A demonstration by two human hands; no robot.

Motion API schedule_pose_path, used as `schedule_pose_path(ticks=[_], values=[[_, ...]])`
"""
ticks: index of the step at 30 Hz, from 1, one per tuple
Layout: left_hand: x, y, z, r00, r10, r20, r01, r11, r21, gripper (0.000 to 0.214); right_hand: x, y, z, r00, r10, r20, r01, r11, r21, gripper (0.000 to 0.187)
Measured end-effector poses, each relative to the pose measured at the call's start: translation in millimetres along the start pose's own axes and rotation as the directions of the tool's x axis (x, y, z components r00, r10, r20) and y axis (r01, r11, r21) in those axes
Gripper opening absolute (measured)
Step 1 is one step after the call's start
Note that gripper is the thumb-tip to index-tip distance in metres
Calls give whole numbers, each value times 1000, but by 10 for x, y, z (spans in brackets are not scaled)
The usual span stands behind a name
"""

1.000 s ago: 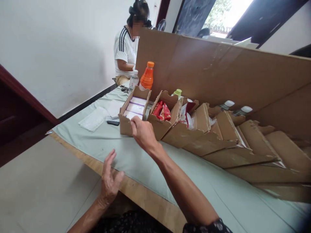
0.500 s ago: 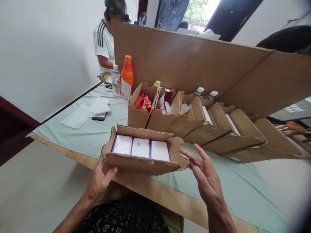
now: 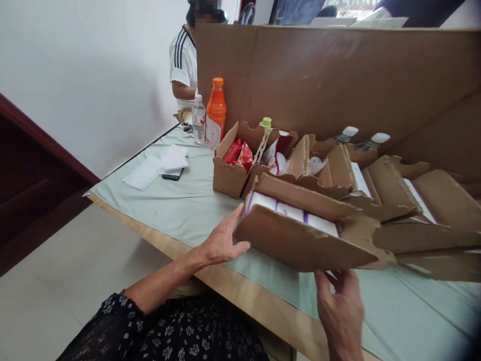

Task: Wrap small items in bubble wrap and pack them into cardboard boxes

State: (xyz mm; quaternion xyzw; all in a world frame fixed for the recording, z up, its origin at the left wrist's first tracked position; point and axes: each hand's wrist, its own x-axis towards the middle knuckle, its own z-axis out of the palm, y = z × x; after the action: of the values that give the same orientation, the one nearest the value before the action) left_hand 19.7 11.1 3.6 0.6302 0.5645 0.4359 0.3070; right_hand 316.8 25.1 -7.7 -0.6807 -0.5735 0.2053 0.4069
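A long cardboard box [image 3: 300, 239] is held above the front of the table, tilted with its right end nearer me. White packs with purple edges [image 3: 289, 212] stand in a row inside it. My left hand [image 3: 221, 238] grips the left end, thumb on the front side and fingers behind the end. Under the right part of the box, my right hand [image 3: 340, 296] supports the bottom edge; its fingertips are hidden beneath the cardboard.
Behind stands a row of cardboard boxes [image 3: 230, 181], one with red packets [image 3: 240, 154]. Farther left are an orange bottle [image 3: 216, 113], a water bottle [image 3: 199, 120], white sheets [image 3: 158, 164] and a phone [image 3: 173, 175]. Beyond a tall cardboard panel [image 3: 300, 75] sits a person [image 3: 184, 62].
The box has moved right and away from me, toward the row, and turned so its right end comes nearer. My right hand has gone from the right end to underneath. The view has shifted.
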Motion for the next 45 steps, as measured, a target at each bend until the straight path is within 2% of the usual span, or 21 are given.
schedule_pose_path(ticks=[2,3,4,6,9,12,15,19,22,24,25,26,28,30,31,32,34,36,38,42,45], values=[[98,-94,-290,1000,-15,-22,20,968,251,86,-16,114,-61,997,35,-68,-34,999,18,78],[124,-185,-515,993,-72,-95,105,910,402,78,-54,174,-77,994,72,-84,-72,997,7,81],[137,-301,-780,972,-137,-190,210,866,453,68,-104,237,-85,990,108,-86,-110,994,-20,83],[133,-572,-1367,900,-235,-367,400,779,482,55,-207,369,-82,990,125,-62,-132,986,-106,78],[110,-940,-2128,741,-332,-583,638,620,458,49,-294,532,-59,999,28,-21,-31,981,-193,67],[129,-1143,-2525,634,-394,-666,751,519,408,37,-283,610,-58,999,-44,-5,42,972,-229,59],[152,-1137,-2645,589,-418,-692,783,508,360,34,-253,608,-89,997,-77,0,75,967,-243,53],[-33,-826,-2614,558,-385,-735,760,593,266,16,-342,506,-89,982,-135,-133,108,975,-193,43],[-370,-492,-2318,610,-415,-675,680,711,178,19,-554,343,19,961,-212,-177,203,977,-69,35],[-591,-295,-1928,684,-464,-563,609,788,90,31,-747,169,150,972,-235,-17,236,970,64,30],[-680,-212,-1689,723,-487,-489,576,816,39,36,-846,62,229,964,-239,121,220,964,147,30],[-751,-139,-1433,762,-507,-404,550,835,-11,40,-940,-54,312,930,-246,275,183,955,234,32],[-841,-13,-917,824,-522,-220,512,853,-103,43,-1091,-285,470,792,-269,548,47,922,384,49],[-885,94,-466,861,-509,-20,497,847,-188,44,-1177,-466,586,673,-321,666,-65,872,486,76],[-896,139,-285,867,-493,74,496,838,-226,44,-1201,-523,619,650,-335,682,-105,850,517,85],[-901,176,-139,867,-474,157,499,826,-261,44,-1218,-556,634,658,-329,678,-134,835,534,87],[-895,226,39,857,-436,274,509,802,-314,46,-1245,-551,612,746,-247,619,-166,830,532,67],[-865,247,61,848,-414,330,517,784,-343,48,-1259,-463,530,844,-128,521,-184,843,506,36],[-807,248,-63,844,-416,337,524,775,-354,51,-1235,-315,388,905,-30,425,-198,855,480,29],[-618,188,-560,837,-484,254,546,764,-343,49,-991,41,-32,953,98,286,-211,893,397,33],[-452,53,-798,850,-515,110,527,829,-188,43,-710,234,-277,973,123,194,-153,977,149,39]])
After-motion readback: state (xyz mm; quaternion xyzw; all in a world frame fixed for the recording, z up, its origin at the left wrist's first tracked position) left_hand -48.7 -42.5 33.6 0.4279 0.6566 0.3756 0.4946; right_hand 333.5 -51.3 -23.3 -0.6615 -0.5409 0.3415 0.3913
